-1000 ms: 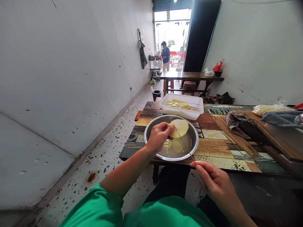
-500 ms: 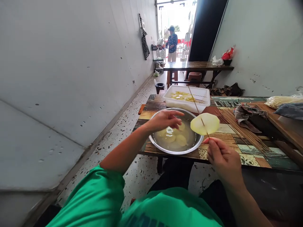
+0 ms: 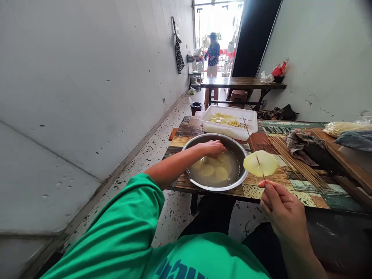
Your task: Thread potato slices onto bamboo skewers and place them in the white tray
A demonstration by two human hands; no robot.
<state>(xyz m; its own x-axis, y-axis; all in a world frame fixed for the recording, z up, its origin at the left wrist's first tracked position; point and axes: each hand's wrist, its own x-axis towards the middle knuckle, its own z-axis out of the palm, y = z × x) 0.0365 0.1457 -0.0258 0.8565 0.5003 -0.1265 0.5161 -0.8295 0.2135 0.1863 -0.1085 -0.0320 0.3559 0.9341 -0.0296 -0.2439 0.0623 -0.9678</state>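
My right hand (image 3: 283, 205) pinches the lower end of a thin wooden skewer (image 3: 249, 133), held upright and leaning left. A pale yellow potato slice (image 3: 266, 164) is threaded on it just above my fingers. My left hand (image 3: 213, 148) reaches into a round metal basin (image 3: 200, 185) of cloudy water, with its fingertips dipped below the surface and hidden. Several round potato slices (image 3: 221, 174) lie in the water near it. Behind the basin, a white plastic tub (image 3: 226, 133) contains skewered yellow slices (image 3: 222, 118).
Many loose skewers (image 3: 293, 162) lie on the patterned table (image 3: 186, 135) to the right, beside a crumpled cloth (image 3: 302, 145) and a wooden board (image 3: 345, 155). Bagged items (image 3: 348, 128) rest at the far right. A person (image 3: 213, 54) stands by the bright doorway, past another table (image 3: 244, 80).
My left hand has gone down from above the basin into the water. My right hand, with the skewer and slice, has shifted slightly right and down.
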